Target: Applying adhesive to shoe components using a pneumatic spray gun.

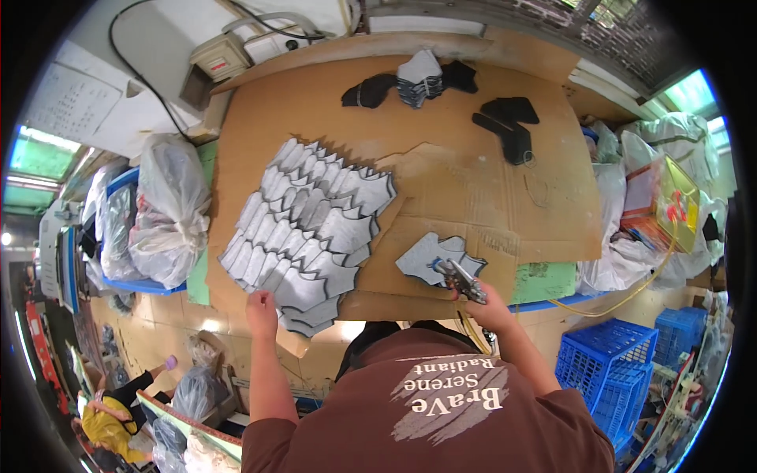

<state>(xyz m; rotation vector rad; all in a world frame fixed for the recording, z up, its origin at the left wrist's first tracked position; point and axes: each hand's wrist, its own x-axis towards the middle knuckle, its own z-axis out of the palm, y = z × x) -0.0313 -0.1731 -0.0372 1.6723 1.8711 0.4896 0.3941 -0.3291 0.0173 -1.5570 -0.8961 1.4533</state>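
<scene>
Right hand clenched round a spray gun, nozzle aimed at one grey piece lying alone on the cardboard just in front of the person. A yellow hose runs off to the right from under the hand.

Left hand rests fingers-down on the near edge of the grey spread, a fanned, overlapping layout of many cut pieces. Cannot tell whether it pinches a piece or only presses; it looks flat, not closed.

Farther out: dark cut pieces and a small stack at the far edge of the cardboard. Bagged goods left of the table, more bags right. Blue crates at lower right. A grey box with cable at the far left corner.

Risks, as judged:
- Single piece lies close to the spread; spray drifting left would mark neighbours.
- The pieces overlap like shingles; a nudge from the left hand could shift the rows and cover edges meant to stay exposed.
- Hose trails past the table edge near the crates; a snag would jerk the gun off aim.
- The single piece is loose, so air blast may flip or slide it.
</scene>
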